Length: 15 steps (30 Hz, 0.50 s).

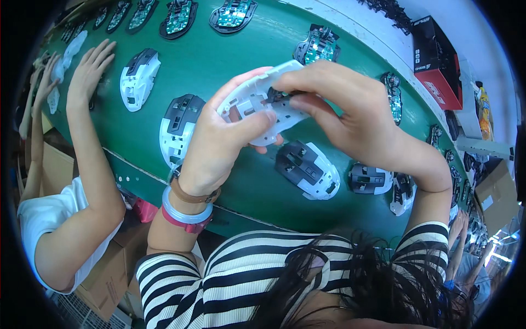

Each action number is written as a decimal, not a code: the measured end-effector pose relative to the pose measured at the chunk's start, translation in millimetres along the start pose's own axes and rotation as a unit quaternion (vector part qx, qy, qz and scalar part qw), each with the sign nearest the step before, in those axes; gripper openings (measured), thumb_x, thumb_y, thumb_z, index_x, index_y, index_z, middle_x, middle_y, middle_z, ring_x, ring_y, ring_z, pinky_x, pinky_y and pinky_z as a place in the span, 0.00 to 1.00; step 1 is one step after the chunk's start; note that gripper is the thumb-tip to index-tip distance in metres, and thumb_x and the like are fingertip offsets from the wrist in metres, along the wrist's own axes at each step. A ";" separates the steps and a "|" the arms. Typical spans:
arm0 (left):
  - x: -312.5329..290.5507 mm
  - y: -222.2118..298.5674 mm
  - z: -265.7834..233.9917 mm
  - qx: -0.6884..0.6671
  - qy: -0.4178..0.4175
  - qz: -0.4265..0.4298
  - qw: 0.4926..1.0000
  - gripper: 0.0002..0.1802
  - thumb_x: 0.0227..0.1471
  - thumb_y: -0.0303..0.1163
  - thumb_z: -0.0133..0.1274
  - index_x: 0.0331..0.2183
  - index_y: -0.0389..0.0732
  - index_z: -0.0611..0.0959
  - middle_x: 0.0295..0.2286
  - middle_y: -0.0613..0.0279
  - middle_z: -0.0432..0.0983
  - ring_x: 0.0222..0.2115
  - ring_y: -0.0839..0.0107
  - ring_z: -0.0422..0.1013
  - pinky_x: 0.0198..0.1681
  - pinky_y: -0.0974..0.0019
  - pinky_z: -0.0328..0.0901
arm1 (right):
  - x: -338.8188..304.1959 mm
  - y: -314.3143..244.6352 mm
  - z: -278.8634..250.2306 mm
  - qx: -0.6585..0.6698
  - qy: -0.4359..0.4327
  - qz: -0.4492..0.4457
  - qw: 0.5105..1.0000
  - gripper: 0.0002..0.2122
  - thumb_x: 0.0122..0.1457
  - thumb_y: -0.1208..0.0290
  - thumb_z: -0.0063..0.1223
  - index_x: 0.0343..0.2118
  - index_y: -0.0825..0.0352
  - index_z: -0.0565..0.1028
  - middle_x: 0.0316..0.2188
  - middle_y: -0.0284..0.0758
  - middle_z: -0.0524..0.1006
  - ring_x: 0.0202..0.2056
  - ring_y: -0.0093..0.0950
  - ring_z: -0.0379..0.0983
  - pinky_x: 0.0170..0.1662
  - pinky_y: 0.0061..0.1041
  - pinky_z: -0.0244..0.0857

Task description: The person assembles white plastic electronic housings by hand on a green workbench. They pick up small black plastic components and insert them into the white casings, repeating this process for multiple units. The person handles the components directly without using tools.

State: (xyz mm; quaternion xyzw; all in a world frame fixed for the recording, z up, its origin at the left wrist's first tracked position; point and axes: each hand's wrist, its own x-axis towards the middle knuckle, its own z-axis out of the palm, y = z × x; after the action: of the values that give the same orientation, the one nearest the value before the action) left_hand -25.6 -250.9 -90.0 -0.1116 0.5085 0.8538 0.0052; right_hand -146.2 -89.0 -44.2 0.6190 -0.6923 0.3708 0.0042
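Note:
Above the green table I hold a white computer mouse shell [239, 100], its inner side with ribs and cut-outs turned up. My left hand [211, 137] is closed round it, the thumb pressing on the inside and the fingers underneath. Thumb and index finger of my right hand [353, 107] pinch at a small black part [275, 95] inside the shell; the fingertips partly hide it. Left of my left hand lies a grey-and-white mouse shell [179, 129]. Another such shell [308, 170] rests below my hands, nearer my body.
Mouse bases with green circuit boards [232, 13] line the table's far side. More shells lie at left [139, 79] and right [371, 178]. A co-worker's arm [87, 109] reaches over the table at left. A black-and-red box [438, 66] stands at the far right.

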 end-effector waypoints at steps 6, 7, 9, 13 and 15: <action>-3.2 1.7 -4.9 -0.017 -0.026 0.004 1.000 0.39 0.45 0.29 0.57 0.59 0.36 0.64 0.40 0.57 0.75 0.29 0.70 0.76 0.27 0.73 0.69 | -1.3 -1.0 -9.5 -0.079 0.013 -0.035 0.996 0.13 0.42 0.86 0.64 0.34 0.66 0.80 0.30 0.30 0.79 0.33 0.28 0.69 0.34 0.25 0.67; -3.3 1.1 -5.8 -0.018 -0.028 0.004 0.999 0.39 0.45 0.29 0.57 0.59 0.36 0.63 0.40 0.57 0.75 0.29 0.69 0.76 0.27 0.73 0.69 | -0.3 -0.8 -12.7 -0.070 0.018 -0.042 0.997 0.14 0.42 0.86 0.64 0.33 0.66 0.80 0.29 0.29 0.78 0.32 0.27 0.68 0.33 0.25 0.66; -4.4 2.6 -6.3 -0.026 -0.039 0.006 0.999 0.37 0.47 0.28 0.55 0.59 0.36 0.64 0.41 0.58 0.75 0.30 0.70 0.76 0.27 0.73 0.69 | 2.4 1.0 -11.5 -0.051 0.014 -0.044 0.998 0.14 0.40 0.85 0.65 0.33 0.64 0.81 0.28 0.28 0.78 0.30 0.27 0.65 0.32 0.25 0.63; -5.0 1.7 -6.7 -0.034 -0.054 -0.004 0.998 0.32 0.50 0.24 0.51 0.58 0.37 0.66 0.41 0.58 0.75 0.31 0.71 0.77 0.27 0.74 0.68 | 3.4 1.4 -0.6 -0.074 -0.013 -0.029 0.997 0.15 0.39 0.84 0.65 0.33 0.63 0.81 0.27 0.27 0.78 0.29 0.28 0.63 0.32 0.25 0.61; -4.3 1.2 -6.8 -0.024 -0.045 -0.009 0.999 0.31 0.51 0.25 0.51 0.58 0.37 0.66 0.41 0.59 0.75 0.30 0.71 0.77 0.27 0.75 0.68 | 4.3 -0.5 -1.5 -0.101 -0.024 -0.030 0.994 0.15 0.38 0.84 0.65 0.33 0.63 0.81 0.26 0.28 0.77 0.29 0.29 0.64 0.32 0.25 0.61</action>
State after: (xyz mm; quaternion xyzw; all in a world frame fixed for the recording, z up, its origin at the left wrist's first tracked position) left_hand -20.3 -257.0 -91.3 -0.0778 0.4864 0.8696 0.0329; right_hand -147.5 -91.9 -40.9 0.6442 -0.7075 0.2840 0.0614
